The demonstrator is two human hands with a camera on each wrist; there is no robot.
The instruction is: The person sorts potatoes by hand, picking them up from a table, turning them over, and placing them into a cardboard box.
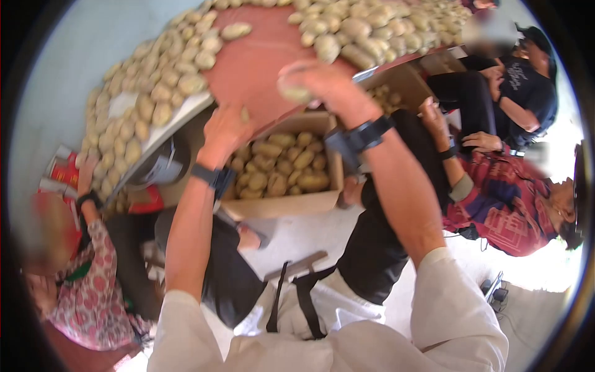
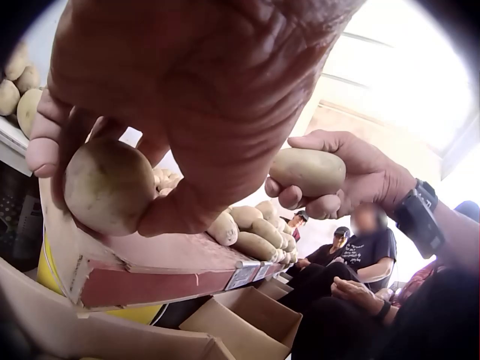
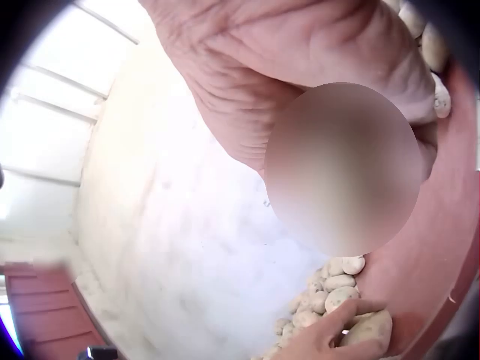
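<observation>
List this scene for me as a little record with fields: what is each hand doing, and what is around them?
left hand: holds a small potato between thumb and fingers
right hand: grips a longer potato, raised over the table edge
table: red top, with a potato heap along its sides
box: cardboard, below the table edge, partly filled with boxed potatoes
nearby: a seated person on the right, others around the table
</observation>
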